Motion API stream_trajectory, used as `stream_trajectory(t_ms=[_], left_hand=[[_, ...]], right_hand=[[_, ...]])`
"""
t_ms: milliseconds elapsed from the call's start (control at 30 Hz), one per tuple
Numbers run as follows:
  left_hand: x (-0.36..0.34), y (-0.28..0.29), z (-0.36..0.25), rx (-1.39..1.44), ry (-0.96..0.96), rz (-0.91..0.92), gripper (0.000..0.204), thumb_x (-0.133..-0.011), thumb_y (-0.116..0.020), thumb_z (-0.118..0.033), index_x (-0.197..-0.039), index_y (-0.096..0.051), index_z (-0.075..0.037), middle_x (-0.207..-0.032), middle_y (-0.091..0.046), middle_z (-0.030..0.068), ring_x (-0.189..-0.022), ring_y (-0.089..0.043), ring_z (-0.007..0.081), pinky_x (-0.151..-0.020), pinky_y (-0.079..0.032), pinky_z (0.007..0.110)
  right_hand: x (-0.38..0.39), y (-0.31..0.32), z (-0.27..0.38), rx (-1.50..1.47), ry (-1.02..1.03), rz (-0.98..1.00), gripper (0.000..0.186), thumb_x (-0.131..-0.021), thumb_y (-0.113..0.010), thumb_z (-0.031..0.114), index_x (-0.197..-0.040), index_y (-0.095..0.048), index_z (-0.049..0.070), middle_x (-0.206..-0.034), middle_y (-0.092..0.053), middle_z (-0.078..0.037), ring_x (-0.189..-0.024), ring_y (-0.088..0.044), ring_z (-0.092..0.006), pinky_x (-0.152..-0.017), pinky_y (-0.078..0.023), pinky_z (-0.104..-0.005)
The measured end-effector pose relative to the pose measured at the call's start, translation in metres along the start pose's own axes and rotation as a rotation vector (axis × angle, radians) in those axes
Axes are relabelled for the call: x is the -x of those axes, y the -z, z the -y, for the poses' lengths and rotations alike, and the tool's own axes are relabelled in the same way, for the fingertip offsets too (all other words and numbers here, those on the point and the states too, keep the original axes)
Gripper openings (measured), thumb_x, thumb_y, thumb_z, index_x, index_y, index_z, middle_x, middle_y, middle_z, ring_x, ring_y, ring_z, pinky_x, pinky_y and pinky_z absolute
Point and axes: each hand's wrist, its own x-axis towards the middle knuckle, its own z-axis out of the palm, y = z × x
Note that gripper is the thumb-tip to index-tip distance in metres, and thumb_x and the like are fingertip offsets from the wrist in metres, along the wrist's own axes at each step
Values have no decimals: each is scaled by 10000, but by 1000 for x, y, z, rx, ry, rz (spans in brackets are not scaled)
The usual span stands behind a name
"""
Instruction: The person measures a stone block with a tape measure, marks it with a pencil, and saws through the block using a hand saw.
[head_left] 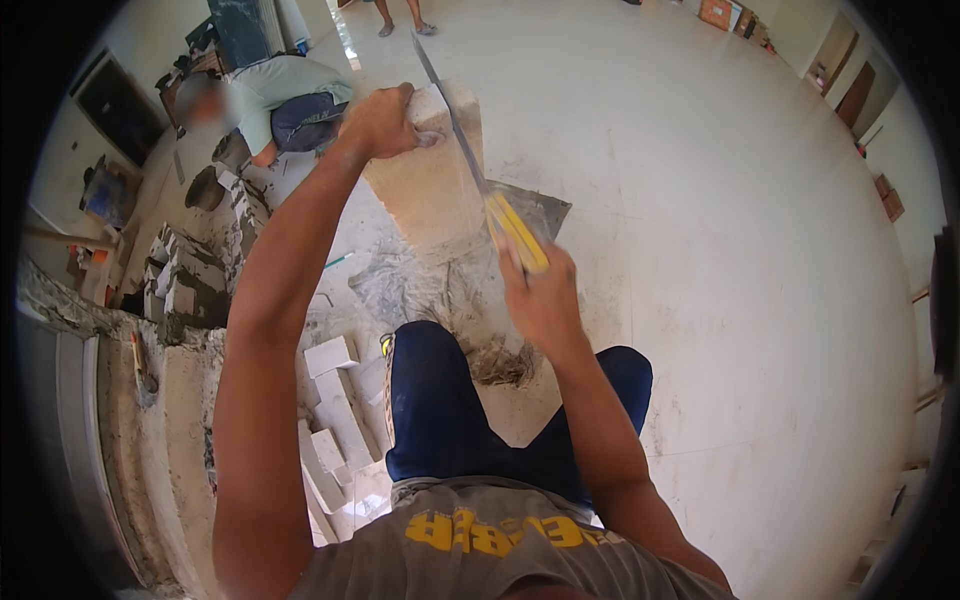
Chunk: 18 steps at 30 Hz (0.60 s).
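A pale, light-coloured building block [435,195] stands upright on the floor in front of me. My left hand [383,124] grips its top left edge, fingers bent over the top. In my right hand [541,298] is the yellow handle of a hand saw [460,140], the fingers wrapped round it. The saw's long dark blade lies across the block's top near its right side and points away from me. A grey sheet [535,208] with whitish dust on it lies under and beside the block.
Cut block pieces [342,410] lie left of my legs. Mortar-smeared low block walls [190,275], a black bucket [205,188] and a trowel [143,370] are farther left. A co-worker [290,100] crouches at the far left; another person's feet [405,30] show behind. Tiled floor [740,300] extends right.
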Motion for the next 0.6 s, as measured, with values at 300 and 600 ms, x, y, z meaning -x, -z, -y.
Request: stream_trajectory(t_ms=[300,600], left_hand=[[1,3,27,7,-14,-85,845,-682,-928,-564,-1177,-687,77,-1055,-754,293,-1058,-737,444,-939,-574,498],[-8,-5,-6,11,-51,-50,806,-682,-938,-543,-1143,-682,67,-1030,-742,310,-1025,-730,465,-899,-573,524]], right_hand=[[71,21,17,-162,-40,-43,298,-1022,-665,158,-1204,-640,-78,-1012,-702,-301,-938,-698,-504,-782,-556,-510],[-30,-18,3,62,56,-126,307,-1008,-666,130,-1242,-647,-67,-999,-707,-300,-913,-704,-503,-786,-557,-518]])
